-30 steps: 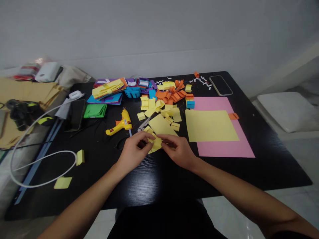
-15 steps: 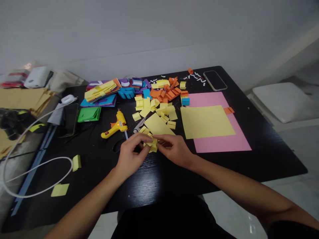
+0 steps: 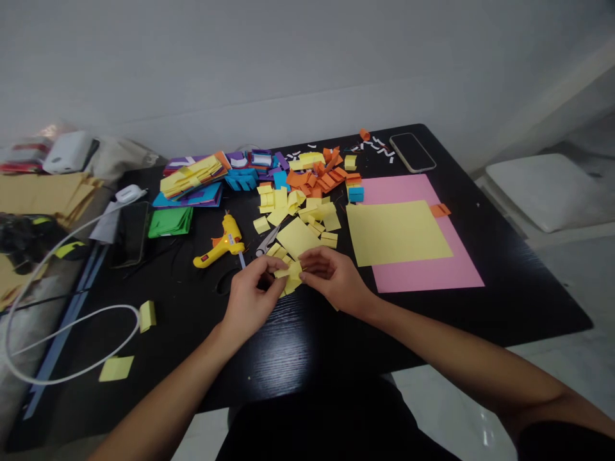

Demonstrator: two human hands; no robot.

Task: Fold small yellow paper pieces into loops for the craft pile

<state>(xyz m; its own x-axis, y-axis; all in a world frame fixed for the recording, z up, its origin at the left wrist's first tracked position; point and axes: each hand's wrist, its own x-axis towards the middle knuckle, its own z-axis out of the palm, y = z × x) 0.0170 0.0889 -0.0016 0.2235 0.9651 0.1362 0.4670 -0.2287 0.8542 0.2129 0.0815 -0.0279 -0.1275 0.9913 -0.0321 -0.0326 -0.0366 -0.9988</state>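
Note:
Between my two hands is a small folded piece of yellow paper [image 3: 291, 271], pinched from both sides above other yellow pieces. My left hand [image 3: 254, 289] grips its left side with thumb and forefinger. On the other side, my right hand [image 3: 336, 282] has its thumb and fingers closed on the right edge. Just beyond lie a yellow paper sheet [image 3: 296, 238], partly behind my right hand, and many folded yellow paper pieces [image 3: 283, 200]. A pair of scissors [image 3: 270, 242] pokes out from under the papers, its dark handle partly hidden by my left hand.
A yellow glue gun [image 3: 225, 243] lies left of the scissors. Folded orange pieces [image 3: 317, 182] and coloured paper stacks [image 3: 195, 178] line the back. A yellow sheet [image 3: 398, 234] overlaps a pink sheet [image 3: 432, 282] at right, near a phone [image 3: 413, 152]. A white cable [image 3: 72, 371] loops at left.
The yellow paper piece between my hands has turned and now shows a flatter face. The fingers of my right hand have curled in and shifted slightly. The view has moved a little.

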